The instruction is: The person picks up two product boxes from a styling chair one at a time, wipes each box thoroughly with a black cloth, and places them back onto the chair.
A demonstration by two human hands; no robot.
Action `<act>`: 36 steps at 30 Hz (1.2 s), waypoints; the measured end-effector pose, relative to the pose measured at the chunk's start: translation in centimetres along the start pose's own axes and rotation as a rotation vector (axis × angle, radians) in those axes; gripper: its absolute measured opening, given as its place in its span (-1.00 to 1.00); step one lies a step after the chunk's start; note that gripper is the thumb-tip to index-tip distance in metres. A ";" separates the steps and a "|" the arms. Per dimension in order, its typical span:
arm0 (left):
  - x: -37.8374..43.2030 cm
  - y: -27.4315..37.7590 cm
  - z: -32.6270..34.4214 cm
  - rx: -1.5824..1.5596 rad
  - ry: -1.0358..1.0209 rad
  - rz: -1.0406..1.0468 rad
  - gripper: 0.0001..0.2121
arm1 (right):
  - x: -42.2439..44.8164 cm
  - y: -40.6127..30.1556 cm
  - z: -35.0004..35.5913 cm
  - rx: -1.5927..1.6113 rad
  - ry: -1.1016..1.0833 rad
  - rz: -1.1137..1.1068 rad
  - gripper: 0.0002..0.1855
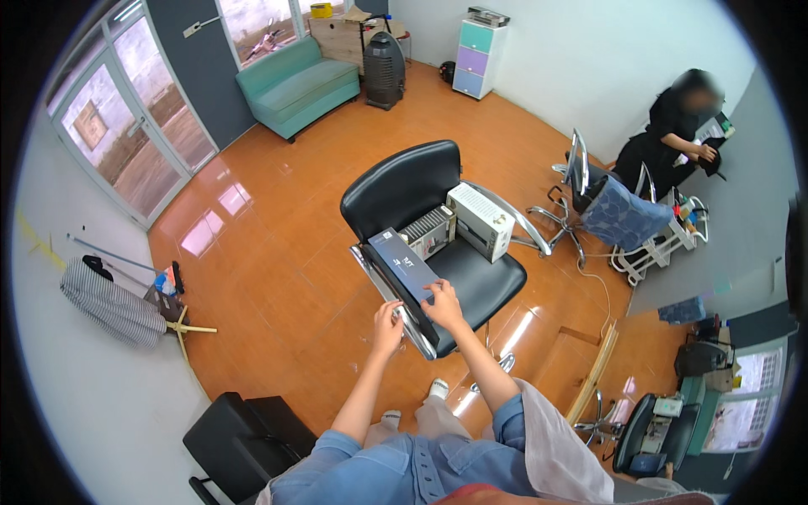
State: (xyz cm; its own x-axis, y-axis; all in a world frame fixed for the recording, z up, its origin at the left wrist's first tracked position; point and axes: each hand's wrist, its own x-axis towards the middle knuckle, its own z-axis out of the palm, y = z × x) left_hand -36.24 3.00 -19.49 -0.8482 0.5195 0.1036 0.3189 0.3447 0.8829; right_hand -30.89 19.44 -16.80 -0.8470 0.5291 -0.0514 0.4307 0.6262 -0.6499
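Observation:
A long dark blue box (404,262) with printing on it lies along the left side of a black padded salon chair (486,278), by its chrome armrest. My right hand (444,304) rests with spread, bent fingers on the near end of this box. My left hand (387,325) is at the chair's left edge, fingers curled near the armrest; whether it grips anything is unclear. Behind the blue box stands a smaller printed carton (430,230). A white box (481,221) with writing stands on the seat towards the right armrest.
A black chair (246,439) is at lower left. A person in black (669,136) stands at upper right beside a towel-draped chair (622,211) and a white trolley (663,249). A green sofa (303,82) is at the back; a wood-framed mirror (593,372) leans right.

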 end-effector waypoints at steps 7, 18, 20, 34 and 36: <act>5.1 -0.6 4.5 0.221 -0.019 -0.032 -0.64 | 5.9 2.7 3.5 -0.213 -0.076 -0.136 -0.26; 5.1 -2.4 6.0 0.298 0.105 0.006 -0.63 | 4.3 4.3 2.9 -0.317 -0.252 0.054 0.16; 5.0 -2.2 6.1 0.281 0.109 -0.015 -0.63 | 3.2 4.8 2.3 -0.292 -0.227 0.073 0.17; 4.7 -0.6 5.9 0.466 -0.061 -0.053 -0.80 | -2.3 7.9 -6.1 -0.066 -0.069 0.067 0.05; 4.7 -0.2 6.0 0.482 -0.086 -0.088 -0.80 | -2.7 7.6 -7.9 -0.034 -0.027 0.053 0.06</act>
State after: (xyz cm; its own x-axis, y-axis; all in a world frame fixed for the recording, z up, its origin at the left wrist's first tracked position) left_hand -37.76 10.03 -21.89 -0.8492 0.5277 -0.0173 0.4245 0.7019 0.5720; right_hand -22.86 27.29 -15.63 -0.8306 0.5467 -0.1059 0.4852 0.6172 -0.6195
